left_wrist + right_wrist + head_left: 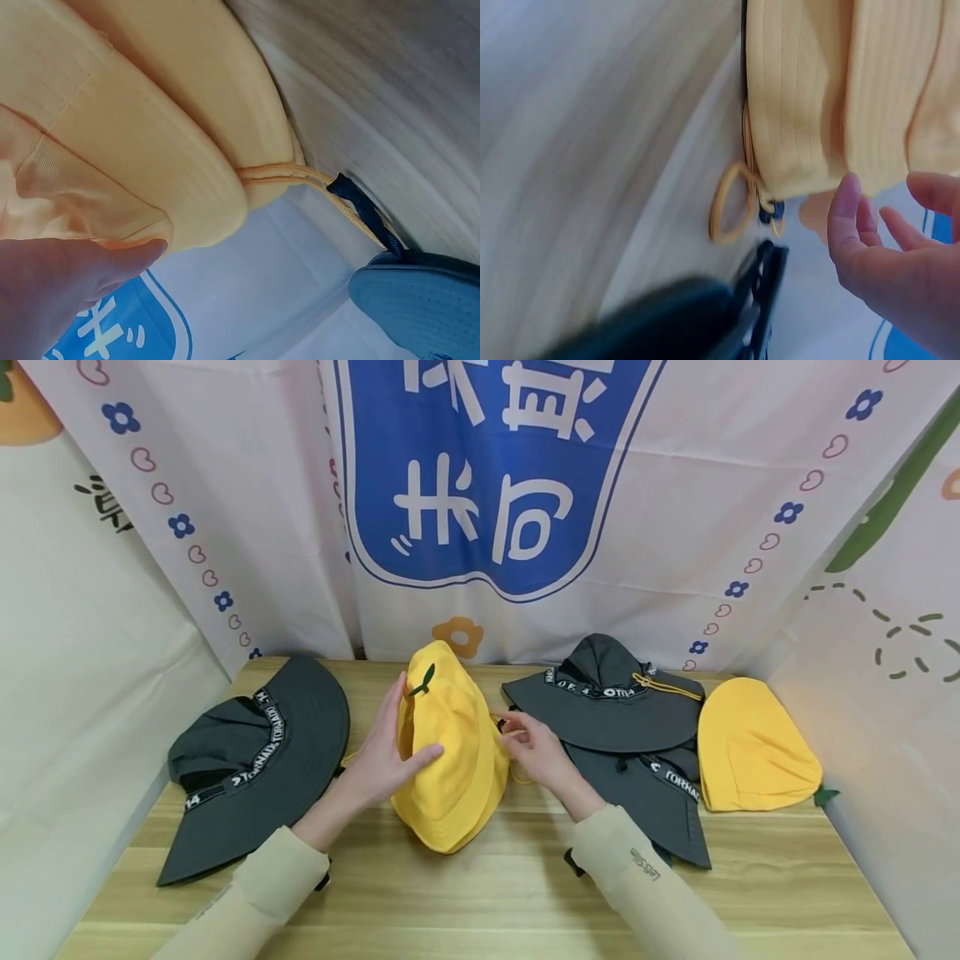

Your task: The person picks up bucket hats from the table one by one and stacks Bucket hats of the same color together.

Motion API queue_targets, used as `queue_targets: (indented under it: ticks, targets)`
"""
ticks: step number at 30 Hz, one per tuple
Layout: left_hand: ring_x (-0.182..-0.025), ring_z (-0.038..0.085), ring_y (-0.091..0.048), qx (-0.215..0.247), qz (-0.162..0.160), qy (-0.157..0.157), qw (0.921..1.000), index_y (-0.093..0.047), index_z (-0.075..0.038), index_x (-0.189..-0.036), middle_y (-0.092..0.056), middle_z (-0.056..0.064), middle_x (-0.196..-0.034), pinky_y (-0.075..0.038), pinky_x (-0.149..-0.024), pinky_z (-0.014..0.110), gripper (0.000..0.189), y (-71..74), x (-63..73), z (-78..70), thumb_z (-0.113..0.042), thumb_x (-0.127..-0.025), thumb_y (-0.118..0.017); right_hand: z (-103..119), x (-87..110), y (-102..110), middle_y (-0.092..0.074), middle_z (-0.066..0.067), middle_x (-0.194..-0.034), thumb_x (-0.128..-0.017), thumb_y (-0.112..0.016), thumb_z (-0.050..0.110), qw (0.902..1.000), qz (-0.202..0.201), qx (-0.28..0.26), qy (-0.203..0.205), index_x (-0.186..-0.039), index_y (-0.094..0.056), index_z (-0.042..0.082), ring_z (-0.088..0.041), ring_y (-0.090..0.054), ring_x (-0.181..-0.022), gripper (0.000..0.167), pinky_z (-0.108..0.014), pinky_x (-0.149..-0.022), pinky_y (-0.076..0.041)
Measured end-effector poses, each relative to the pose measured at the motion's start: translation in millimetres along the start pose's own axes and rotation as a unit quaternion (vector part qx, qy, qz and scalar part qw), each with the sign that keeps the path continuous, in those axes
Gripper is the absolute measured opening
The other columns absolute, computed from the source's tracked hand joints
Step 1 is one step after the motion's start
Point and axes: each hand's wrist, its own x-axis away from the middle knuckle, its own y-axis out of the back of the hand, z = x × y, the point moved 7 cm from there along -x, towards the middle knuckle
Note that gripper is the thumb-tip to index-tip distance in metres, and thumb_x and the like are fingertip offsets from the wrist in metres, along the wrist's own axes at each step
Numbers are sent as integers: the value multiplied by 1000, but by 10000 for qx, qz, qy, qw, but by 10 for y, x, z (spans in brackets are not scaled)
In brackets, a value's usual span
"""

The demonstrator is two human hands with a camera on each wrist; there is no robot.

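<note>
"Yellow cloth in your grip, so how far along are you?"

"Partway, I'd judge. My left fingers [387, 720] pinch the crown of the yellow hat [453, 735] against my thumb; it stands on edge, not yet laid down. My right fingers [845, 225] are loosely bent and parted beside its brim, holding nothing that I can see. The cord [718, 202] trails loose at that brim with its black toggle [771, 211], so that part looks undone to me."

"What's it like up close?"

"Soft and matte, the crown dented, rows of stitching along the brim, a green sprout [423, 681] on top. Two brim edges show, one behind the other; I can't tell whether another hat is nested there."

"And around it?"

"Left of the yellow hat lies a dark grey hat [307, 760], wide-brimmed, with a lettered band. To its right, an upper dark hat [615, 727] overlaps a lower dark hat [630, 793]. Farther right, just beside those, is a second yellow hat [753, 743], flattened and rounded. Those four lie on the wood-grained tabletop [480, 902]; I'd count only mine as left."
</note>
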Motion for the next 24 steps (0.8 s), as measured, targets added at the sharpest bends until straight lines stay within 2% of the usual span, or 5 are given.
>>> queue_targets:
  ticks: [6, 10, 15, 19, 24]
  targets:
    - [-155, 34, -12, 4, -65, -95, 9999, 8, -27, -161, -3, 8, -169, -20, -119, 66, 105, -22, 5, 8, -46, -91, -68, -32, 170, 287, -62, -17, -130, -101, -58, 13, 9980, -11, 591, 208, -143, -51, 7, -30, -62, -114, 43, -46, -94, -53]
    - [-155, 33, -15, 31, -79, -33, 10000, 5, -25, -161, -5, 9, -169, -22, -119, 65, 104, -32, 8, 17, -46, -92, -68, -70, 291, 503, -63, -14, -125, -100, -61, 15, 9918, -236, 1170, 456, -141, -53, 6, -28, -64, -109, 43, -45, -89, -55]
    - [-154, 34, -17, 53, 10, 231, 9997, 6, -29, -161, -6, 8, -169, -23, -118, 66, 102, -47, 15, 46, -50, -92, -67, -197, 454, 827, -65, -15, -119, -99, -63, 15, 9806, -607, 1766, 602, -137, -56, 3, -27, -65, -101, 40, -42, -81, -56]
    - [-154, 34, -18, 58, 53, 317, 9995, 5, -29, -161, -7, 8, -168, -24, -118, 66, 102, -62, 2, 54, -53, -92, -66, -405, 584, 1108, -65, -18, -117, -99, -62, 15, 9756, -791, 2012, 376, -136, -56, 1, -29, -65, -100, 40, -44, -81, -56]
    - [-153, 34, -19, 84, 41, 257, 9996, 4, -27, -161, -10, 8, -168, -24, -118, 66, 101, -74, -12, 46, -52, -92, -66, -693, 730, 1487, -63, -25, -121, -100, -60, 20, 9698, -1015, 2208, -229, -136, -53, -2, -36, -65, -102, 43, -52, -85, -53]
